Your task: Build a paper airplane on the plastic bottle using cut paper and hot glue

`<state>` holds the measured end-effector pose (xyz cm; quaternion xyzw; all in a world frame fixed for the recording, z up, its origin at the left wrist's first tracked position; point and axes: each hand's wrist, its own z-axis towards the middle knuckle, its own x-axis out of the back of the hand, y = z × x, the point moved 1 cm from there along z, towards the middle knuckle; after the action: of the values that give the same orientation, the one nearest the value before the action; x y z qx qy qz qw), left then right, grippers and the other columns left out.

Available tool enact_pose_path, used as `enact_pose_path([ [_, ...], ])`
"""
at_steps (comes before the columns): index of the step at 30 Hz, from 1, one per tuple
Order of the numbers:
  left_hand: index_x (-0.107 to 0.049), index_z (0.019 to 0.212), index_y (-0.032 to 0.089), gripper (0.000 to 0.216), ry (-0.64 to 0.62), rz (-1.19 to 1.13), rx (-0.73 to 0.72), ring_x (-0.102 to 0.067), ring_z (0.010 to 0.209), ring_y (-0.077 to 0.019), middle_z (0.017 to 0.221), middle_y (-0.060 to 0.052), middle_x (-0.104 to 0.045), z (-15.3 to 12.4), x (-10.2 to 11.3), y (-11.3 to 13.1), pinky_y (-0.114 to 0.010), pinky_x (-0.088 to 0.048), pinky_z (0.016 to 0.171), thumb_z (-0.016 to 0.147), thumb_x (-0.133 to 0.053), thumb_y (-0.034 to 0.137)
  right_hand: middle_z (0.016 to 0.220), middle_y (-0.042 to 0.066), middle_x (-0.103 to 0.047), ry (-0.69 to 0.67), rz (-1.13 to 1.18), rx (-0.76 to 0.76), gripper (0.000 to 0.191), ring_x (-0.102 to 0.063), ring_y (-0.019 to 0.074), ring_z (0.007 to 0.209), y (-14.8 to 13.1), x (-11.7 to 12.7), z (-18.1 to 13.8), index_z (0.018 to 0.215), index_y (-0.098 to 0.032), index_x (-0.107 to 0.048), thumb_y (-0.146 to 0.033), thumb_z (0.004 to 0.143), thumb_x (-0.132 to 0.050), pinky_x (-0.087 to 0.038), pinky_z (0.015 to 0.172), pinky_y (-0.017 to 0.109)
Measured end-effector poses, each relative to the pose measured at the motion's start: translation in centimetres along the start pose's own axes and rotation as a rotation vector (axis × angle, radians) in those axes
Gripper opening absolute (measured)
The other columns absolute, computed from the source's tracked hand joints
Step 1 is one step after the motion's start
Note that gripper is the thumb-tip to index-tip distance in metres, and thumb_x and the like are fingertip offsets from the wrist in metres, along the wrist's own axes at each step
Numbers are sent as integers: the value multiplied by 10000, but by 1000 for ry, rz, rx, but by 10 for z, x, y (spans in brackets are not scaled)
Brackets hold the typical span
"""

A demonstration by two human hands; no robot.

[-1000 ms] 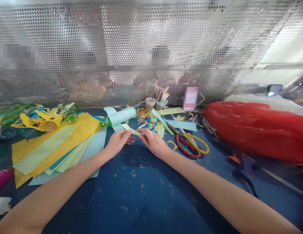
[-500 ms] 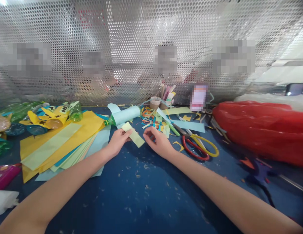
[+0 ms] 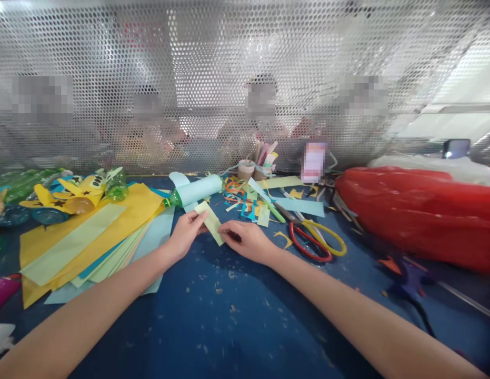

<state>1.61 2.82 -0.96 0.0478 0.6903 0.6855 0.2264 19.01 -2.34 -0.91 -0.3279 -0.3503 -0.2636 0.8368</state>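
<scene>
A small strip of pale green paper [image 3: 210, 223] is pinched at its upper end between the thumb and fingers of my left hand [image 3: 188, 230]. My right hand [image 3: 245, 239] has its fingers curled at the strip's lower right edge, thumb and fingertips closed on or against it. Just behind my hands lies a green plastic bottle wrapped in light blue paper [image 3: 200, 190]. Red- and yellow-handled scissors [image 3: 311, 231] rest on the blue table [image 3: 229, 321] to the right of my right hand.
Yellow, green and blue paper sheets [image 3: 90, 237] are stacked at left, near yellow paper cutouts and bottles. Paper scraps [image 3: 245, 197] lie behind my hands. A red plastic bag [image 3: 410, 216] and a glue gun [image 3: 412, 279] are at right. Perforated metal [image 3: 213, 63] stands behind.
My right hand has moved left to meet the paper strip, which has turned slightly steeper. My left hand still holds it. The view has shifted a little.
</scene>
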Motion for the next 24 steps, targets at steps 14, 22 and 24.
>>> enact_pose_path([
  [14,-654,784,114,364,20,-35,-9,-666,731,-194,766,-67,-704,-1,-2,2,-332,-526,749,703,-717,463,900,34,-701,-1,7,38,175,-630,112,684,1,1,0,954,-199,-617,-144,863,-478,-462,605,206],
  [22,-663,818,112,333,57,-78,15,-673,807,-220,823,-92,-715,-2,-1,3,-331,-520,760,705,-703,423,786,14,-696,-7,2,-8,190,-633,122,654,-5,1,-1,957,-198,-624,-171,818,-498,-469,633,220],
  [24,-669,824,112,305,62,-100,26,-673,822,-223,828,-95,-717,-2,-1,4,-326,-521,760,698,-696,388,677,-5,-663,24,-4,-145,168,-598,117,563,-2,10,4,944,-198,-619,-237,838,-494,-448,576,219],
])
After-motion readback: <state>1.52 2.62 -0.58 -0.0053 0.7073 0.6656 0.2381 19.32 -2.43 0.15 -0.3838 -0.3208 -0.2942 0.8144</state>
